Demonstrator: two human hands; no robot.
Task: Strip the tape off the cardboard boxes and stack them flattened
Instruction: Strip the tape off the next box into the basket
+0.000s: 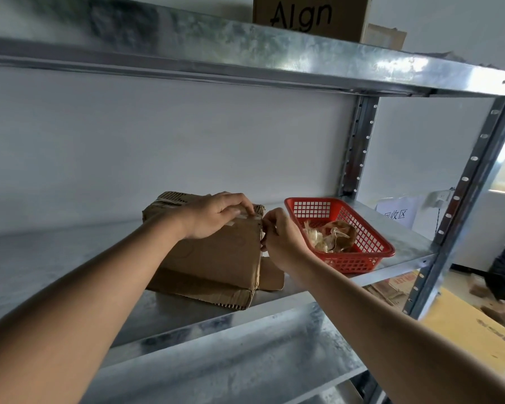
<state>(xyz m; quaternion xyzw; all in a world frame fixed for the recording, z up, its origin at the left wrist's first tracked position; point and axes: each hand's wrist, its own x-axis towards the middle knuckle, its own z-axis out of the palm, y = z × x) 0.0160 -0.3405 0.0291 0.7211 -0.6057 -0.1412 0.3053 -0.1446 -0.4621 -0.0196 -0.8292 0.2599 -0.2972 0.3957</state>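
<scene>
We are working at the tape-stripping step, with a flattened cardboard box (216, 252) lying on the middle metal shelf (70, 258), resting on top of at least one other flattened piece whose corrugated edge is showing beneath it. Our left hand (213, 215) is resting on the far part of the box, fingers curled down and pressing on a pale strip of tape (245, 219) near the box's far right corner, holding the cardboard in place. Our right hand (283, 237) is sitting at the right edge of the box, its fingertips drawn together as if pinching the tape's end where it wraps over that edge; we are judging that it has the tape, though the contact itself is small and partly hidden by the fingers, so we cannot tell for certain. Just to the right of the box, a red plastic basket (370, 258) is standing on the same shelf, already holding a heap of crumpled clear and brownish tape scraps (330, 236), which suggests that earlier strips are going there. The next move, as we are reading it, is calling for a steady pull of the tape away from the edge and along the seam while the left hand is bearing down to keep the box from lifting or sliding, and then a short carry rightward to drop the strip into the basket. We are expecting the worn cardboard surface to tear if the pull is too abrupt.
</scene>
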